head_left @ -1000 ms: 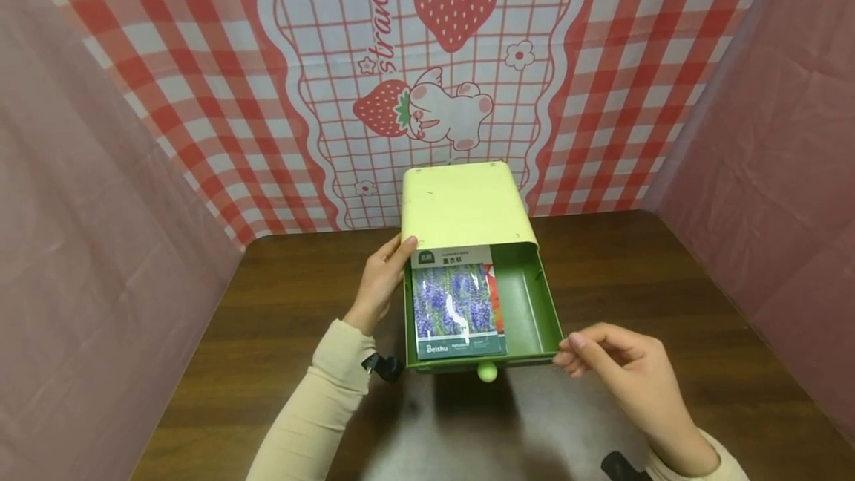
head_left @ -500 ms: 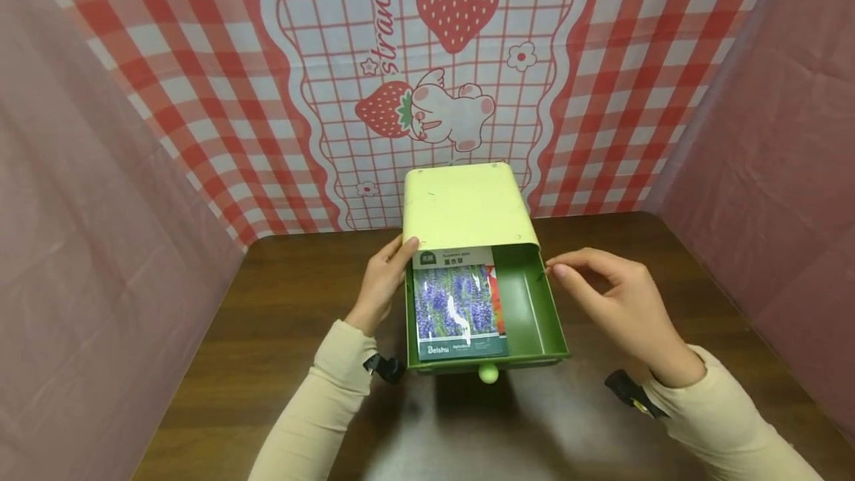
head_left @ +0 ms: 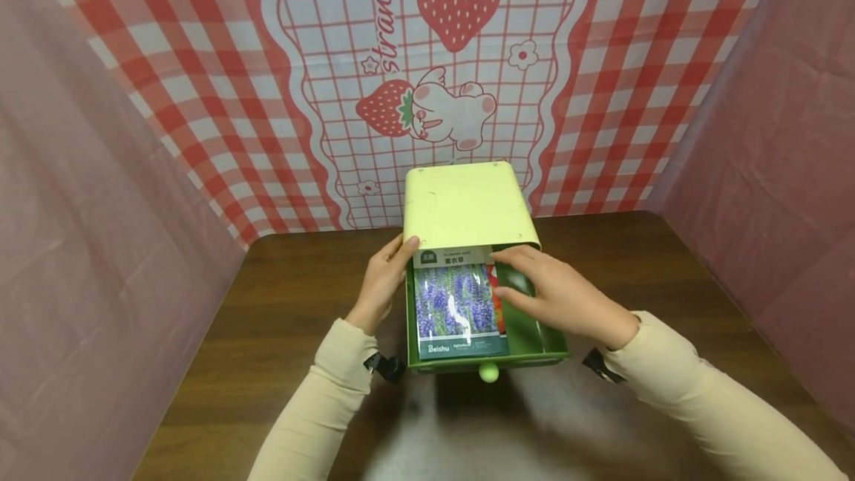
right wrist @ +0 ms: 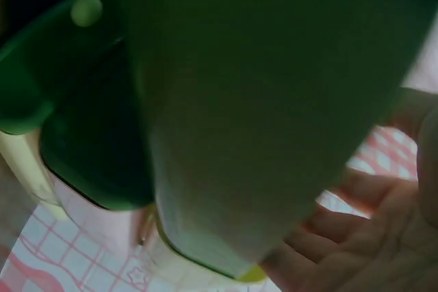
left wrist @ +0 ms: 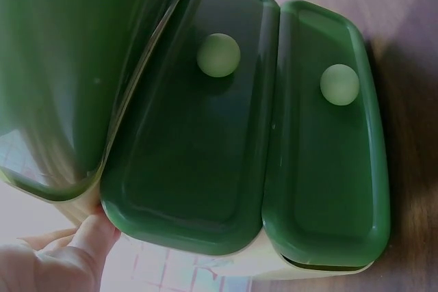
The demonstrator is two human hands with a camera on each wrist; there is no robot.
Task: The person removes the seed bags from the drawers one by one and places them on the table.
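Observation:
A small pale yellow desktop drawer cabinet (head_left: 470, 203) stands on the table, its green top drawer (head_left: 537, 334) pulled out. In the drawer's left part lies a seed packet (head_left: 450, 303) with a purple flower picture. The red edge of another packet (head_left: 496, 303) shows from under it. My left hand (head_left: 381, 280) rests on the cabinet's left side by the front corner, thumb near the top edge. My right hand (head_left: 564, 292) is over the drawer's right part, thumb and forefinger apart, fingertips at the packets' right edge. Its other fingers are mostly hidden in the head view.
Two lower green drawers, a middle drawer (left wrist: 191, 121) and a bottom drawer (left wrist: 325, 148), are closed, each with a round pale knob. The top drawer's knob (head_left: 489, 372) faces me. A strawberry-print cloth (head_left: 441, 58) hangs behind the wooden table (head_left: 287, 303), pink cloths at both sides.
My right hand has moved from the drawer's front right corner, back along its right edge, then left over the drawer to the packets. The left hand stays in place.

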